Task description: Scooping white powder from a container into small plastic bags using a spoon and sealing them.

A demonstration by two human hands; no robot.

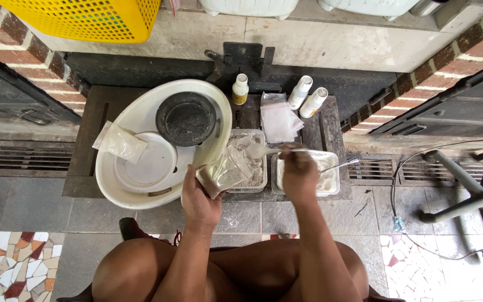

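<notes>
White spoon (pixel 258 150) in the right hand (pixel 299 173) points left, its bowl just above the clear bag (pixel 226 172) gripped by the left hand (pixel 198 202).

One camera only, worn on my head, looked almost straight down and slightly forward over my bare knees. It sat near, at seated height above the low dark wooden board (pixel 85 168). The brick-edged wall ran along the frame's top, grey floor tiles along its bottom.
</notes>
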